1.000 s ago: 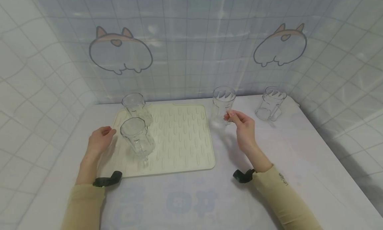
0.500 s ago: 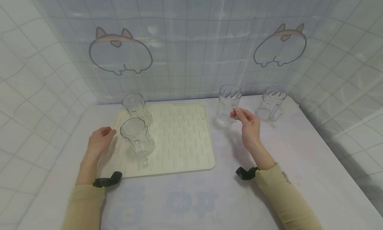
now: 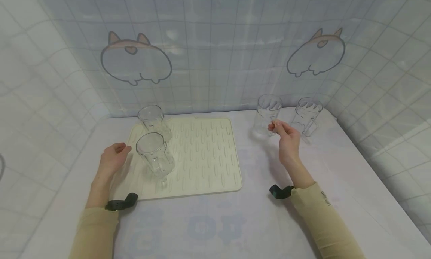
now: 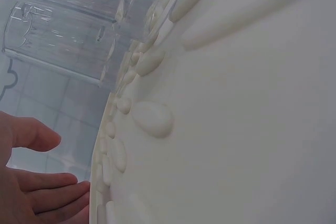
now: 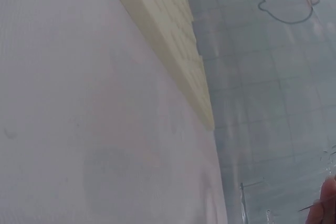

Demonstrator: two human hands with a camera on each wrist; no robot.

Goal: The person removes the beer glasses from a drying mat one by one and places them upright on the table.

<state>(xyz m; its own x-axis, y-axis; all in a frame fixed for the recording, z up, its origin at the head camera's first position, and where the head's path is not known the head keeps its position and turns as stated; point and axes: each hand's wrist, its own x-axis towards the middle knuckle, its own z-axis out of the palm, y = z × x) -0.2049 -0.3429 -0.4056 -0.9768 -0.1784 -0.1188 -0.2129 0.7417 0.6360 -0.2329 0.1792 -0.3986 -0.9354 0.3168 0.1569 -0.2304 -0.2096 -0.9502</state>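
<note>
My right hand [image 3: 287, 141] pinches the handle of a clear glass mug [image 3: 267, 111], which stands upright to the right of the mat. Only fingertips [image 5: 326, 205] show in the right wrist view, at the lower right corner. Beside the left edge of the cream drying mat [image 3: 208, 158], my left hand [image 3: 113, 158] hangs loosely curled and holds nothing. Two more glass mugs, a front one [image 3: 151, 145] and a rear one [image 3: 150, 115], stand on the left part of the mat. The left wrist view shows the left hand [image 4: 44, 182] apart from the mugs.
Another glass mug [image 3: 307, 111] stands at the back right, close beside the held mug. A white cloth [image 3: 215, 229] covers the table. Tile-patterned curtains [image 3: 215, 64] hang behind and at both sides.
My right hand and the mug it holds have moved to the right, away from the mat and nearer the mug at the back right. The left hand stays where it was.
</note>
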